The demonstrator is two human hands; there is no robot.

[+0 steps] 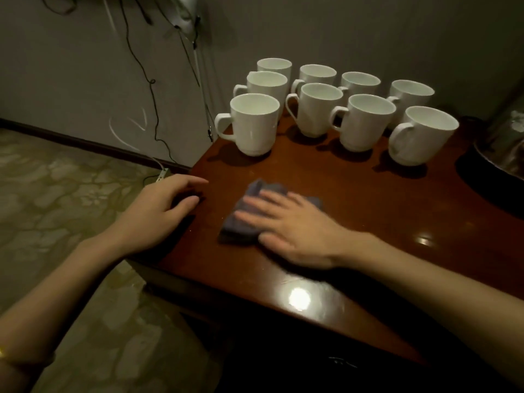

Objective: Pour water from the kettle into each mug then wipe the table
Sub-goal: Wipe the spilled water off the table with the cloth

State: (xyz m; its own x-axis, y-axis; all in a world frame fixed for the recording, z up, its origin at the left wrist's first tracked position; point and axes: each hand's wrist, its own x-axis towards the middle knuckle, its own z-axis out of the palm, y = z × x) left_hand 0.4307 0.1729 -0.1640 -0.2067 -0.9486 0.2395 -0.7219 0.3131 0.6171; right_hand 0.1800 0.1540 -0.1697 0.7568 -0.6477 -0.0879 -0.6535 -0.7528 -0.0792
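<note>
Several white mugs [255, 124] stand grouped at the back of the dark wooden table [354, 199]. A folded grey-blue cloth [243, 222] lies on the table in front of them. My right hand [295, 228] presses flat on the cloth with straight fingers, slightly blurred. My left hand [161, 211] rests on the table's left edge, fingers loosely bent, holding nothing. The steel kettle [507, 143] stands at the far right, cut off by the frame.
The table's left edge drops to a patterned floor [56, 194]. Black cables [150, 80] hang down the grey wall behind, with a white plug strip [161, 175] on the floor near the table corner. Lamp glare spots shine on the tabletop.
</note>
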